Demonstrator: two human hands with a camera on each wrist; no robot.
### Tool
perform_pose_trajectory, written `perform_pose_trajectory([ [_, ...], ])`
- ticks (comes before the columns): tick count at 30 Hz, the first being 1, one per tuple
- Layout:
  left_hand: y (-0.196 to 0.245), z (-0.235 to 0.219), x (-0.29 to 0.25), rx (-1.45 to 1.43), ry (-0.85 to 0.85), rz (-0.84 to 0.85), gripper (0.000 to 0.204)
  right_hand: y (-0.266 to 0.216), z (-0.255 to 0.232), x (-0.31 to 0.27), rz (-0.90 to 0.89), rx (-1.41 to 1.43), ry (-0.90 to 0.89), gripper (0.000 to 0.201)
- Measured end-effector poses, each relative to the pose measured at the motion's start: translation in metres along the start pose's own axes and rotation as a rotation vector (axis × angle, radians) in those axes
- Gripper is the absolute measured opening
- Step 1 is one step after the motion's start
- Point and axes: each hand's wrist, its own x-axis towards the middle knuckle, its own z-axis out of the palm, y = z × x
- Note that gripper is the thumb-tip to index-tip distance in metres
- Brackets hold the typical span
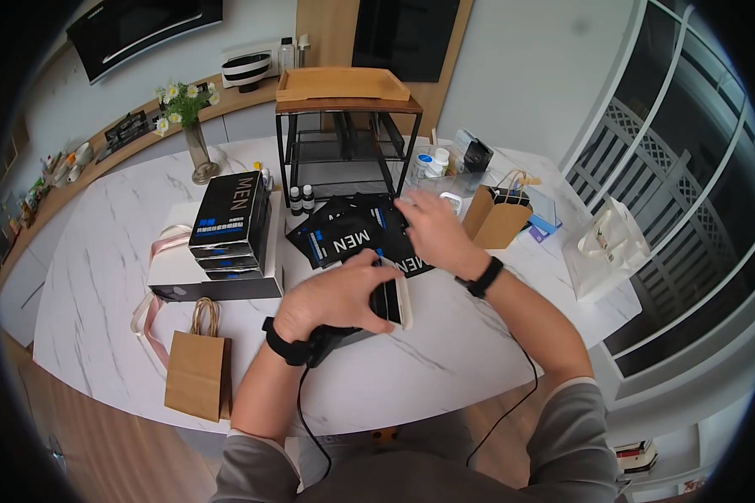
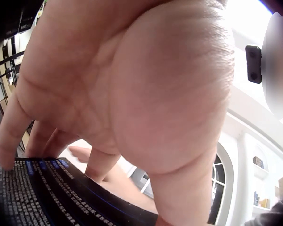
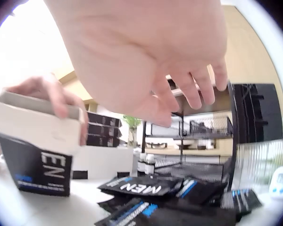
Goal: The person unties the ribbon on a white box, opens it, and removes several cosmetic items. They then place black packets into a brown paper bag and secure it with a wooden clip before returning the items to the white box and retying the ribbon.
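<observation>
My left hand (image 1: 335, 293) grips an upright black box (image 1: 385, 303) from above, thumb and fingers spread over its sides. In the right wrist view, this box (image 3: 35, 162) has its top open, with a pale rim and flap and "MEN" lettering partly showing. Printed text covers the box side (image 2: 42, 197) under the fingers in the left wrist view. My right hand (image 1: 439, 235) is over the right side of a loose pile of black sachets (image 1: 344, 239), its fingers loosely bent and holding nothing. Those sachets (image 3: 146, 188) lie overlapping below the right palm (image 3: 146, 52).
Black boxes (image 1: 226, 214) are stacked on a white box (image 1: 176, 272) at the left, with a brown paper bag (image 1: 195, 373) in front. Behind the sachets stand two small bottles (image 1: 308, 199) and a black rack (image 1: 348, 106). A brown bag (image 1: 497, 220) and a white bag (image 1: 608, 256) stand right.
</observation>
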Motion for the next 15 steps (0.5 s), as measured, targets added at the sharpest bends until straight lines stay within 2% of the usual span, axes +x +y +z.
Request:
perform_pose_trajectory([
  [2,0.003,0.007,0.003,0.014,-0.024,0.033,0.091,0.002,0.043,0.003,0.088,0.199,-0.202,0.072],
  [4,0.005,0.013,0.005,0.053,-0.027,0.038,0.090,0.001,0.072,0.007,0.006,0.156,-0.307,0.077],
  [6,0.011,0.010,0.005,0.046,-0.030,0.028,0.090,-0.004,0.092,0.012,-0.053,0.150,-0.287,0.074],
  [8,0.010,0.010,0.004,0.034,-0.038,0.016,0.090,-0.013,0.098,0.017,-0.193,0.114,-0.353,0.069],
  [9,0.005,0.012,0.004,0.039,-0.013,0.030,0.090,-0.015,0.111,0.015,-0.263,0.070,-0.225,0.054],
  [10,0.002,0.012,0.004,0.043,0.012,0.045,0.090,-0.014,0.125,0.013,-0.263,0.073,-0.227,0.054],
  [12,-0.003,0.010,0.003,0.037,0.048,0.023,0.092,-0.011,0.144,0.009,-0.360,-0.122,-0.175,0.035],
  [13,-0.006,0.007,0.003,0.034,0.086,0.003,0.095,-0.015,0.127,0.007,-0.393,-0.079,-0.121,0.017],
  [14,-0.007,0.003,0.003,0.032,0.085,0.005,0.095,-0.017,0.115,0.006,-0.391,-0.079,-0.124,0.017],
  [15,-0.006,-0.003,0.002,0.024,0.069,-0.079,0.097,-0.019,0.103,0.006,-0.337,0.003,-0.089,0.013],
])
